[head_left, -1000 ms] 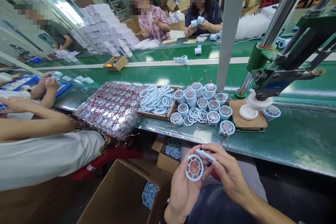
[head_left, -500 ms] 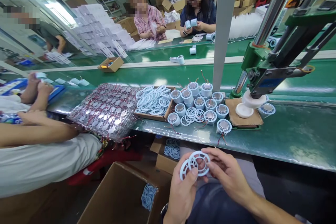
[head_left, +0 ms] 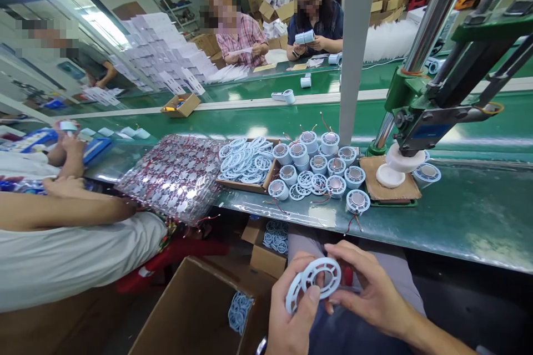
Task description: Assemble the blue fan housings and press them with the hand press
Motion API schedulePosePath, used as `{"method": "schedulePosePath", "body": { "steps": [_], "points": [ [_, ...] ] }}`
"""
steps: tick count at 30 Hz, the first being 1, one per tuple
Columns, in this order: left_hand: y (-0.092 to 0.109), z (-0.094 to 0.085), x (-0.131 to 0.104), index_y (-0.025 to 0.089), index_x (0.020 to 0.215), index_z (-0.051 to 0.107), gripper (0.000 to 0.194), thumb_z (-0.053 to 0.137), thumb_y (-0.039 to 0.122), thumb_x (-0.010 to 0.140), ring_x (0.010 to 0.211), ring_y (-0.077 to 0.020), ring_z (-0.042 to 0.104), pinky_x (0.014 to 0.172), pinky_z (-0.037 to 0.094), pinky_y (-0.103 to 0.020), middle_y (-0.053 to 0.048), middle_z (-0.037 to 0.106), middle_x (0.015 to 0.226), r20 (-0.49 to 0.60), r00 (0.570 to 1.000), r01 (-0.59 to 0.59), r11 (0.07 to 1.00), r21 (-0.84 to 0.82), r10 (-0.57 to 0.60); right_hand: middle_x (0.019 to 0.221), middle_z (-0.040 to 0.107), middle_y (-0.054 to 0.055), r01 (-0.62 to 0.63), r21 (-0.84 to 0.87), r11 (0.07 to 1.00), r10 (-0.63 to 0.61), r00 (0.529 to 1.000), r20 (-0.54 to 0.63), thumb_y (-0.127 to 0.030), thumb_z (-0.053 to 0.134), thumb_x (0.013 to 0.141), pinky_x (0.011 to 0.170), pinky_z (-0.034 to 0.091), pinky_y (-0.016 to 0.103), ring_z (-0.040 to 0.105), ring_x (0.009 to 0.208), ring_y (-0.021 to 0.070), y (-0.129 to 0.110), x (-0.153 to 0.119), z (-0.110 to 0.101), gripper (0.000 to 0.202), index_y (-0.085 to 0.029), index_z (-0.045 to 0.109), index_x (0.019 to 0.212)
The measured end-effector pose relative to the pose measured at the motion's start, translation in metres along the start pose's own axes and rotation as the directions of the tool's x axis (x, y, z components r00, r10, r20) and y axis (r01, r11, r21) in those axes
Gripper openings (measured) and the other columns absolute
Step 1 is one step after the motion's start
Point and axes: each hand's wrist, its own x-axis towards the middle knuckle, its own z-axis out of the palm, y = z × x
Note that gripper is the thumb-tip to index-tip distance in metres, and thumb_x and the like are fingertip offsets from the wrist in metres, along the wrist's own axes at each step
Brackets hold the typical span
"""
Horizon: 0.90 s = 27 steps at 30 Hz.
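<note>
Above my lap, my left hand (head_left: 293, 308) pinches two light-blue slotted plastic rings, one overlapping the other. The front ring (head_left: 321, 278) is tilted and faces me; the rear ring (head_left: 293, 294) is partly covered by my thumb. Around the right side of the front ring, my right hand (head_left: 370, 288) has its thumb and forefinger apart, with the fingertips close to the rim. Whether a fingertip touches it I cannot tell. On the bench ahead stand several light-blue cylindrical parts (head_left: 358, 201) with round metallic tops and thin wires. A few loose rings (head_left: 305, 179) lie among them.
A shallow box (head_left: 245, 184) of rings and a plastic-wrapped stack (head_left: 170, 177) stand on the bench (head_left: 470, 222). At right is a green press (head_left: 410, 122) with a white pad. A cardboard box (head_left: 179, 310) stands below. Co-workers sit left and opposite.
My right thumb and forefinger have spread away from the front ring. Both rings have tilted and sit slightly lower in view. Opposite, a person's hands have brought two blue parts together.
</note>
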Motion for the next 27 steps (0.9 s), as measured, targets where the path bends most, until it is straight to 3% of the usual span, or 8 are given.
{"method": "schedulePosePath", "body": {
  "steps": [5,10,13,20,27],
  "points": [
    [0.002,-0.003,0.001,0.016,0.09,0.078,0.03,0.088,0.032,0.066,0.063,-0.0179,0.06,0.048,0.047,-0.024,-0.007,0.068,0.081,0.029,0.997,0.079,0.996,-0.034,-0.078,0.094,0.066,0.004,0.07,0.023,0.997,-0.071,0.996,0.054,-0.042,0.07,0.088,0.066,0.054,0.022,0.062,0.074,0.0132,0.0,0.003,-0.003,0.054,-0.033,0.055,0.138],
    [0.006,-0.007,0.004,0.014,0.098,0.077,0.038,0.081,0.043,0.074,0.055,-0.0137,0.057,0.043,0.046,-0.02,-0.007,0.068,0.072,0.11,0.952,0.301,0.944,-0.138,-0.287,0.093,0.066,0.005,0.019,0.018,1.0,-0.019,0.999,0.039,-0.055,0.073,0.08,0.068,0.054,0.024,0.062,0.075,0.0153,0.001,0.002,-0.004,0.061,-0.027,0.059,0.133],
    [0.009,-0.005,0.006,0.011,0.098,0.076,0.037,0.077,0.043,0.079,0.053,-0.0115,0.055,0.04,0.045,-0.018,-0.007,0.067,0.072,0.141,0.927,0.368,0.915,-0.166,-0.347,0.094,0.066,0.005,-0.03,0.029,0.999,0.03,0.999,0.028,-0.063,0.071,0.076,0.066,0.054,0.024,0.062,0.074,0.0161,0.002,0.002,-0.003,0.065,-0.025,0.061,0.127],
    [0.007,-0.005,0.008,0.011,0.096,0.076,0.038,0.076,0.045,0.08,0.052,-0.0107,0.054,0.041,0.046,-0.018,-0.006,0.065,0.071,0.176,0.924,0.368,0.916,-0.159,-0.341,0.09,0.066,0.005,-0.093,0.029,0.995,0.092,0.996,0.017,-0.069,0.068,0.074,0.065,0.054,0.025,0.061,0.072,0.0163,0.002,0.002,-0.002,0.067,-0.023,0.063,0.123],
    [0.005,-0.005,0.007,0.013,0.1,0.077,0.038,0.078,0.044,0.079,0.056,-0.012,0.058,0.042,0.049,-0.017,-0.008,0.069,0.078,0.23,0.935,0.313,0.932,-0.181,-0.269,0.094,0.066,0.004,-0.055,0.043,0.998,0.054,0.998,0.016,-0.066,0.067,0.077,0.07,0.054,0.023,0.063,0.077,0.0162,0.011,0.0,-0.002,0.064,-0.028,0.061,0.129]
  ]
}}
